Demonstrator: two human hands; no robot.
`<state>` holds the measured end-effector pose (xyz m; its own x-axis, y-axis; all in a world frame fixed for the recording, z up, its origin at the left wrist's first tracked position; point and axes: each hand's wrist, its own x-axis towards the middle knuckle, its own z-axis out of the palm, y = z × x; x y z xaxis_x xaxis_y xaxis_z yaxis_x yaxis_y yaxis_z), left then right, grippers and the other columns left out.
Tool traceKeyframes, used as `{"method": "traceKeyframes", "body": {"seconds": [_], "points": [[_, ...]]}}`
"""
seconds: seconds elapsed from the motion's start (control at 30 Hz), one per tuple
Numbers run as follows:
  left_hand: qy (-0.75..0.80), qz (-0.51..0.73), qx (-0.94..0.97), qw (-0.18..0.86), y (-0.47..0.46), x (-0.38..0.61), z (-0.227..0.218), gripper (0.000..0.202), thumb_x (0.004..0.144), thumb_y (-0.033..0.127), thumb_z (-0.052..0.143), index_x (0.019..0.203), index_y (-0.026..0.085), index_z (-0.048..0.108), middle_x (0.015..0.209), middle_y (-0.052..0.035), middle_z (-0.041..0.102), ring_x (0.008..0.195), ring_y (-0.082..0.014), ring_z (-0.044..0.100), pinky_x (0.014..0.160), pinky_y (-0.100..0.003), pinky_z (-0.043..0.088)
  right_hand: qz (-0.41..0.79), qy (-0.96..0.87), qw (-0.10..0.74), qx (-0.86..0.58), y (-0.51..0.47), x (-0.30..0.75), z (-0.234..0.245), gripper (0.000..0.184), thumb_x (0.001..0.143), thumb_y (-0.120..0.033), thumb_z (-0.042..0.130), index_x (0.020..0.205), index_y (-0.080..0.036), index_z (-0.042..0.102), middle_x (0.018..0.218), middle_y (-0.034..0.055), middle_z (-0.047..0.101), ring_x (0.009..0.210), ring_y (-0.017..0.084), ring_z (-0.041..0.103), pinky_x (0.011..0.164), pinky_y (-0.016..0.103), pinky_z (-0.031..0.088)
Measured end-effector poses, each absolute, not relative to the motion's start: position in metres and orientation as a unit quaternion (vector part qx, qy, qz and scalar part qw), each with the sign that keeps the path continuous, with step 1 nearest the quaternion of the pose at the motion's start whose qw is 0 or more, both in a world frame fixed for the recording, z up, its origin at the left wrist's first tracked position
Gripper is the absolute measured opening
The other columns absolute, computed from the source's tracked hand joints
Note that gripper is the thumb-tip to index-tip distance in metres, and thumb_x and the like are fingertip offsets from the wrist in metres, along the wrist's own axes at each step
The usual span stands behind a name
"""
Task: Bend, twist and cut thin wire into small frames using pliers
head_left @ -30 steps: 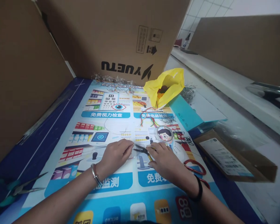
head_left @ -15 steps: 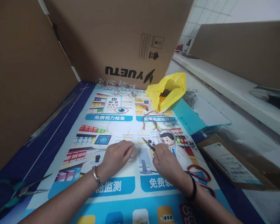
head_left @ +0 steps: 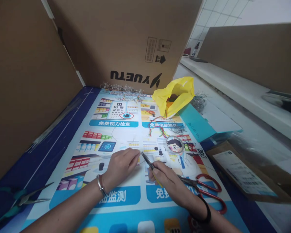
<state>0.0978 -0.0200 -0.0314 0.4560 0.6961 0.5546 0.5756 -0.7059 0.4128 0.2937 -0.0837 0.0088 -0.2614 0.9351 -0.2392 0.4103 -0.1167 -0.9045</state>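
Observation:
My left hand (head_left: 123, 163), with a silver bangle on its wrist, is closed in a pinch on a thin wire (head_left: 138, 162), which is mostly hidden by the fingers. My right hand (head_left: 168, 178) is wrapped round a pair of slim-nosed pliers (head_left: 147, 159); a bit of yellow handle shows below the fingers. The pliers' tip meets the left fingertips. Whether the jaws grip the wire I cannot tell. Red-handled scissors (head_left: 209, 187) lie beside and partly behind my right wrist. A fine loose wire (head_left: 121, 141) curves across the printed sheet (head_left: 142, 194) beyond my left hand.
Green-handled pliers (head_left: 16, 199) lie at the left. A yellow bag (head_left: 163, 97), a turquoise box (head_left: 198, 124) and a brown package (head_left: 242, 174) stand at the right. Wire scraps (head_left: 126, 90) lie along the cardboard wall (head_left: 126, 42). A round ring (head_left: 174, 144) is on the sheet.
My right hand has turned and moved slightly down, and the pliers' tip has swung left and down to my left fingertips. More of the red scissors shows. My left hand has hardly moved.

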Motion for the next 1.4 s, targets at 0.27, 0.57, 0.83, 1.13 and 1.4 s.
{"method": "traceKeyframes", "body": {"seconds": [0.27, 0.57, 0.83, 1.13, 1.4], "points": [[0.371, 0.364, 0.851, 0.080, -0.020, 0.100, -0.033, 0.013, 0.090, 0.019, 0.047, 0.090, 0.018, 0.061, 0.077, -0.0032, 0.068, 0.070, -0.0138, 0.064, 0.065, -0.025, 0.048, 0.522, -0.597, 0.292, -0.534, -0.085, 0.292, 0.004, 0.028, 0.093, -0.041, 0.033, 0.076, -0.021, 0.041, 0.073, 0.0005, 0.052, 0.070, 0.014, 0.051, 0.065, 0.027, 0.042], [0.369, 0.338, 0.863, 0.069, -0.020, 0.099, -0.031, 0.016, 0.091, 0.019, 0.046, 0.085, 0.018, 0.061, 0.070, -0.0016, 0.065, 0.063, -0.0134, 0.060, 0.059, -0.024, 0.044, 0.503, -0.610, 0.287, -0.541, -0.086, 0.295, -0.005, 0.027, 0.095, -0.036, 0.032, 0.076, -0.021, 0.042, 0.073, -0.0006, 0.052, 0.069, 0.013, 0.050, 0.063, 0.025, 0.039], [0.360, 0.322, 0.875, 0.026, -0.020, 0.098, -0.030, 0.017, 0.091, 0.018, 0.045, 0.084, 0.018, 0.060, 0.069, -0.0011, 0.064, 0.063, -0.0134, 0.058, 0.060, -0.025, 0.042, 0.548, -0.572, 0.303, -0.529, -0.086, 0.294, -0.004, 0.030, 0.092, -0.041, 0.035, 0.074, -0.020, 0.045, 0.072, 0.0007, 0.053, 0.067, 0.013, 0.052, 0.064, 0.027, 0.042], [0.338, 0.308, 0.889, -0.026, -0.019, 0.097, -0.031, 0.012, 0.090, 0.019, 0.046, 0.085, 0.018, 0.056, 0.069, -0.0003, 0.062, 0.063, -0.0150, 0.056, 0.060, -0.028, 0.040, 0.581, -0.549, 0.313, -0.512, -0.085, 0.293, 0.000, 0.033, 0.091, -0.044, 0.036, 0.073, -0.019, 0.046, 0.071, 0.0008, 0.052, 0.063, 0.013, 0.051, 0.060, 0.026, 0.041], [0.288, 0.317, 0.901, -0.069, -0.018, 0.094, -0.028, 0.010, 0.088, 0.015, 0.049, 0.097, 0.014, 0.055, 0.073, -0.0029, 0.064, 0.065, -0.0163, 0.056, 0.062, -0.030, 0.042, 0.618, -0.534, 0.326, -0.477, -0.085, 0.295, 0.004, 0.031, 0.092, -0.037, 0.036, 0.071, -0.018, 0.049, 0.066, 0.0003, 0.053, 0.059, 0.012, 0.047, 0.058, 0.026, 0.039]]}}
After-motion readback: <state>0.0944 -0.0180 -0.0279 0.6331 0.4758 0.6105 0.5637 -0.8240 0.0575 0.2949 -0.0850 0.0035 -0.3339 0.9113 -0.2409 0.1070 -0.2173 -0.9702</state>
